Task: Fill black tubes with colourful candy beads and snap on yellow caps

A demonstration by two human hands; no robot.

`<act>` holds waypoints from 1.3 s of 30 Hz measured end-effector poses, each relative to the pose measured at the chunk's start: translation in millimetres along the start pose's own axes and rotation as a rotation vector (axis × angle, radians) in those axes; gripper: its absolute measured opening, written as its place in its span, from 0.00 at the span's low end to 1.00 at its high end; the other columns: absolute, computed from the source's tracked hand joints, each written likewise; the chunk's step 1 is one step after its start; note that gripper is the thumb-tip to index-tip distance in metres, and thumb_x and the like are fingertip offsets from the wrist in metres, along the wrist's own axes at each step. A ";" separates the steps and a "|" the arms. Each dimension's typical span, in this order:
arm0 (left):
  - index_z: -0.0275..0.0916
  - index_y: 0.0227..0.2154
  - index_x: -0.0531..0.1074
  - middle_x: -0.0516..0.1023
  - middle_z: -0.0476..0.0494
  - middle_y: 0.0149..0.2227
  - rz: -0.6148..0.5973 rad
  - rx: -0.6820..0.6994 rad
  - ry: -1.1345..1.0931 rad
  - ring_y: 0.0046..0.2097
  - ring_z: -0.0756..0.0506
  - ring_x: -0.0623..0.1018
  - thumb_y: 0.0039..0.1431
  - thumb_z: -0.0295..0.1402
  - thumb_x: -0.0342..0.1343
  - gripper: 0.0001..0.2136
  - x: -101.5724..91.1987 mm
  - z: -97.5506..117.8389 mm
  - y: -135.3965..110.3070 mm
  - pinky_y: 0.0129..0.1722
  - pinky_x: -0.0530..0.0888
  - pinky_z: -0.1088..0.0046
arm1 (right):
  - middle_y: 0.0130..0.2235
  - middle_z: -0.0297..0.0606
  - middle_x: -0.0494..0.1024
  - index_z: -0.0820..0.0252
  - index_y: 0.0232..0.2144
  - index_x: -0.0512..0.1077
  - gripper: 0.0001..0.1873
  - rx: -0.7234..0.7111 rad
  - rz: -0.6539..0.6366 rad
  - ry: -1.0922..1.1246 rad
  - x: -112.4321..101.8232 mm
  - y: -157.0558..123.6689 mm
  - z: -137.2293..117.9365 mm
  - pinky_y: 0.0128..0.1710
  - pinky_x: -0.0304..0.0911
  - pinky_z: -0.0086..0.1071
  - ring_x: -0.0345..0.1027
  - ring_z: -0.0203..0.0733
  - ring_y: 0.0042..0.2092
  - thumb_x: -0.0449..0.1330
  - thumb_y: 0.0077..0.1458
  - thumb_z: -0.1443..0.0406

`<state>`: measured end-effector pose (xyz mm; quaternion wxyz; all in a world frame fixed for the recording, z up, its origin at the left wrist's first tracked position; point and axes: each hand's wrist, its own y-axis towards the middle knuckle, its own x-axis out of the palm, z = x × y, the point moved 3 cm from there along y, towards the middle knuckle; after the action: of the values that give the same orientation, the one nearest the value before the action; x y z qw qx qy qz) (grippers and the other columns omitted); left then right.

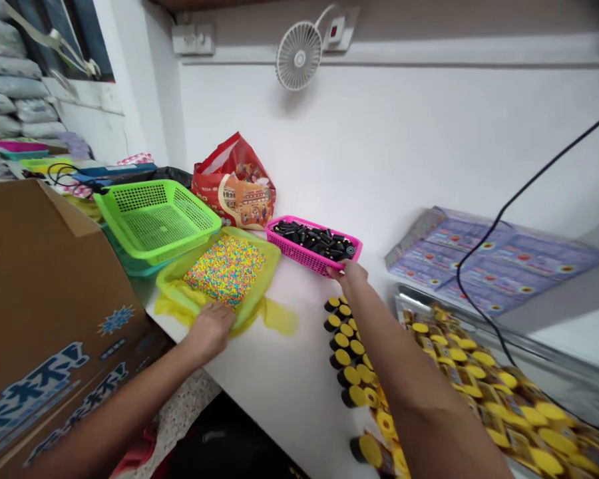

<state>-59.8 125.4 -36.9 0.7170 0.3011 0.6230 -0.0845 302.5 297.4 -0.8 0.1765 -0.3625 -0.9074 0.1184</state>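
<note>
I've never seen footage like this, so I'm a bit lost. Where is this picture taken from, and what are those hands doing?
This view comes from a camera worn on a person's head, looking down at their own bare hands. The left hand rests on a yellow plastic sheet around a heap of tiny multicoloured beads. The right hand touches the rim of a pink basket of small black cylinders. Rows of yellow-capped black tubes sit on the white counter.
</note>
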 end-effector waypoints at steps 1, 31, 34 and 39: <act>0.38 0.29 0.72 0.78 0.39 0.32 0.014 0.028 -0.012 0.40 0.39 0.76 0.53 0.18 0.52 0.09 2.1 7.8 -3.9 0.40 0.70 0.63 | 0.56 0.45 0.73 0.60 0.56 0.70 0.20 0.006 0.002 -0.018 3.4 -0.6 2.5 0.49 0.72 0.47 0.72 0.48 0.51 0.61 0.65 0.58; 0.40 0.25 0.66 0.72 0.44 0.26 0.197 0.236 -0.579 0.29 0.45 0.71 0.62 0.55 0.55 0.23 -35.0 78.6 -77.2 0.26 0.62 0.67 | 0.51 0.46 0.76 0.64 0.50 0.73 0.18 -0.480 -0.227 -1.378 99.1 -5.8 15.9 0.50 0.70 0.47 0.73 0.49 0.50 0.65 0.61 0.61; 0.39 0.27 0.68 0.74 0.42 0.30 0.078 0.056 -0.548 0.33 0.44 0.73 0.67 0.49 0.51 0.19 -45.5 61.3 -65.5 0.31 0.67 0.67 | 0.43 0.48 0.79 0.66 0.38 0.75 0.15 -0.557 -0.227 -1.363 90.4 -10.5 14.7 0.50 0.68 0.44 0.73 0.53 0.49 0.72 0.47 0.68; 0.36 0.33 0.72 0.77 0.37 0.37 -0.113 -0.085 -0.328 0.41 0.37 0.76 0.66 0.48 0.54 0.18 -40.2 44.3 -48.0 0.41 0.73 0.58 | 0.44 0.45 0.78 0.64 0.47 0.70 0.19 -0.734 -0.156 -1.241 74.6 -31.4 4.8 0.48 0.66 0.38 0.72 0.48 0.46 0.65 0.53 0.65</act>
<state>-54.7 52.8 -12.8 0.8151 0.2171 0.5168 -0.1463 230.9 326.9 23.1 -0.4960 -0.1984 -0.8450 -0.0228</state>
